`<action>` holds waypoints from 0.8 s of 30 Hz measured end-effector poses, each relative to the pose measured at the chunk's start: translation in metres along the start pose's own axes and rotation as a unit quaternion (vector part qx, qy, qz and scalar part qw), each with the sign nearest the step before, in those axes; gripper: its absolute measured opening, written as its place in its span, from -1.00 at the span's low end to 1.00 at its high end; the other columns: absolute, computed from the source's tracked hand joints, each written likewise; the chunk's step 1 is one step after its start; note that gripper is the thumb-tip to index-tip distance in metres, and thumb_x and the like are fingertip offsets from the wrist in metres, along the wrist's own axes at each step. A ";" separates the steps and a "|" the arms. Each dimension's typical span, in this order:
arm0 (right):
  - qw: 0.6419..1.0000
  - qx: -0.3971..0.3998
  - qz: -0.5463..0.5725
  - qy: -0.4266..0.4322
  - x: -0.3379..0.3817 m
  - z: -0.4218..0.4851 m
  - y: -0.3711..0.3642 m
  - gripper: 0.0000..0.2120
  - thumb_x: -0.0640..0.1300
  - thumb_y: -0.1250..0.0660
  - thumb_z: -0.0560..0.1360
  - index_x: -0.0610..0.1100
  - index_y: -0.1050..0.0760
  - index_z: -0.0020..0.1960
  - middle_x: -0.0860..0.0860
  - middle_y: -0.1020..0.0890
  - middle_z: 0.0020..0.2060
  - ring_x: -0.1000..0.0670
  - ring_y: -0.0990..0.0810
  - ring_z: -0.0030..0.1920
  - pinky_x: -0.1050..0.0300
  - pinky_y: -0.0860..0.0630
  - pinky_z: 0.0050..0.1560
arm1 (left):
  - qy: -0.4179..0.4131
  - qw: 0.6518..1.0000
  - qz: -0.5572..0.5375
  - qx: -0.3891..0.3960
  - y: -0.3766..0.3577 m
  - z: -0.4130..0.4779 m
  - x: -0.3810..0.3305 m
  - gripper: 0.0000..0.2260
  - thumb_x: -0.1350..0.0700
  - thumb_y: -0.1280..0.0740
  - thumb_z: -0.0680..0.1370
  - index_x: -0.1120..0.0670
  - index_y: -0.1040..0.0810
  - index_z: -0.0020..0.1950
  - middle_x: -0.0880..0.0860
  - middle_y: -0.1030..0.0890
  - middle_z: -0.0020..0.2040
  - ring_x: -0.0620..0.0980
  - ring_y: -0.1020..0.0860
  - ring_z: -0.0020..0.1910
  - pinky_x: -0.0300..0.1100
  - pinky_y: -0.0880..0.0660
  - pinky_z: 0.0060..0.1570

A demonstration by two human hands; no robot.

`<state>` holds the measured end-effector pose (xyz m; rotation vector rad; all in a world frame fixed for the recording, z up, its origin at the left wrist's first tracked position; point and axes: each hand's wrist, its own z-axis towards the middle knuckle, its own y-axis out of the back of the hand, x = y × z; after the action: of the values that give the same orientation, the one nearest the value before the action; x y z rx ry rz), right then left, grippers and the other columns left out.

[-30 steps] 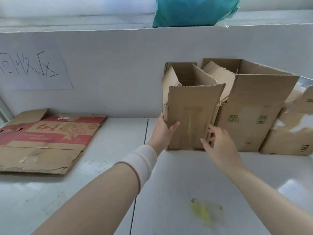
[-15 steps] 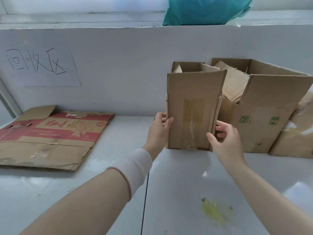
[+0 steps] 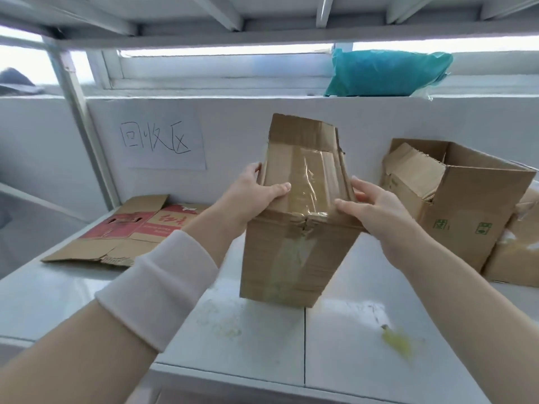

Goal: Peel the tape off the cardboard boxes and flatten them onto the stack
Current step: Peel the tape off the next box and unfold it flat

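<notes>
Holding: the left grip (image 3: 253, 193) holds the small cardboard box (image 3: 291, 252) at its left side. The thumb lies on the taped face and the other fingers are curled round the side wall.
Right grip: the right grip (image 3: 376, 205) holds the same box at its right side, with the thumb on the taped face and the fingers curled behind the edge.
Small cardboard box: it is between both grips at the middle of the view, tilted, with the closed face turned up toward the camera. Its lower edge is over the desk (image 3: 262, 345); I cannot tell whether it touches.
Tape: a clear wrinkled strip of tape (image 3: 313, 182) runs along the closed face and over the near edge, not yet peeled.
Sleeve: a white cuff (image 3: 157, 295) is around the left forearm.
Stack: the flattened cardboard (image 3: 125, 237), red printed, lies on the desk at the left, well apart from the held box.
Other boxes: a large open box (image 3: 466, 217) stands at the right, and another box (image 3: 516, 258) stands just beside it.
Desk mark: a yellow stain (image 3: 399, 345) is at the near right.
Wall: a paper sign (image 3: 163, 141) with handwriting is on the wall, and a teal bag (image 3: 385, 72) lies on the ledge above.
</notes>
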<state>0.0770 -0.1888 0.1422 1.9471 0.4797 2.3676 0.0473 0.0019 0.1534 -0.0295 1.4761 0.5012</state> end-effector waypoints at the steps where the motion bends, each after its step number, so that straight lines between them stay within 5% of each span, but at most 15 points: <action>1: 1.000 0.014 -0.012 -0.005 0.004 -0.002 -0.003 -0.44 -0.14 -0.36 0.47 -0.01 -0.27 0.42 0.03 -0.48 0.11 0.04 -0.49 0.07 0.22 -0.36 0.04 | 0.018 1.000 -0.008 0.015 0.005 -0.004 0.001 -0.30 0.06 -0.44 0.44 0.05 -0.15 0.48 0.11 -0.47 0.26 0.08 -0.54 0.16 0.00 -0.49 0.20; 5: 0.996 0.056 -0.063 -0.033 0.013 -0.008 -0.015 -0.46 -0.15 -0.36 0.47 -0.07 -0.30 0.41 -0.02 -0.50 0.08 0.08 -0.51 -0.08 0.23 -0.36 0.05 | 0.084 0.995 -0.038 0.036 0.012 -0.016 0.013 -0.25 0.10 -0.43 0.45 0.10 -0.06 0.49 0.13 -0.47 0.27 0.07 -0.54 0.16 0.01 -0.50 0.19; 8: 0.983 0.025 -0.180 -0.008 0.016 -0.009 -0.017 -0.56 -0.11 -0.38 0.45 -0.06 -0.40 0.30 -0.08 -0.49 0.17 -0.06 -0.49 0.13 0.10 -0.40 0.17 | 0.102 0.993 -0.056 0.035 0.011 -0.015 0.013 -0.25 0.17 -0.41 0.47 0.06 0.00 0.50 0.12 -0.44 0.21 0.10 -0.53 0.18 0.02 -0.50 0.17; 11: 0.904 -0.032 -0.419 0.072 0.026 -0.019 -0.018 -0.78 0.12 -0.31 0.45 0.00 -0.51 -0.03 -0.13 -0.43 0.10 -0.15 -0.29 0.27 0.05 -0.32 0.15 | 0.117 0.991 -0.059 0.029 0.004 -0.011 0.011 -0.24 0.21 -0.42 0.46 0.04 0.00 0.49 0.12 -0.43 0.15 0.14 -0.52 0.17 0.06 -0.49 0.17; 16: 0.832 0.017 -0.553 0.027 0.038 -0.025 -0.033 -0.42 0.35 -0.07 0.45 -0.15 -0.51 -0.25 -0.11 -0.45 -0.13 -0.18 -0.22 0.22 0.02 -0.27 0.15 | 0.117 0.992 -0.053 0.004 -0.004 -0.007 0.015 -0.23 0.22 -0.43 0.44 0.03 -0.02 0.49 0.13 -0.45 0.19 0.14 -0.50 0.18 0.09 -0.45 0.22; 20: 0.856 0.029 -0.516 -0.004 0.043 -0.021 -0.040 -0.47 0.28 -0.16 0.47 -0.14 -0.32 -0.42 -0.03 -0.36 -0.38 -0.21 -0.26 0.23 -0.01 -0.25 0.14 | 0.101 0.993 -0.061 -0.013 -0.004 -0.007 0.019 -0.26 0.25 -0.41 0.45 0.06 -0.04 0.48 0.09 -0.43 0.12 0.11 -0.48 0.19 0.06 -0.43 0.25; 24: 0.869 0.038 -0.493 -0.035 0.050 -0.020 -0.045 -0.54 0.24 -0.22 0.47 -0.12 -0.28 -0.36 -0.03 -0.30 -0.37 -0.20 -0.24 0.24 0.04 -0.18 0.02 | 0.102 0.992 -0.067 -0.020 -0.001 -0.008 0.019 -0.27 0.26 -0.41 0.44 0.08 -0.05 0.48 0.06 -0.40 0.07 0.11 -0.49 0.19 0.06 -0.44 0.24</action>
<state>0.0401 -0.1392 0.1745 1.2707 1.2085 1.6003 0.0400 0.0045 0.1343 -0.2158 1.6503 0.4291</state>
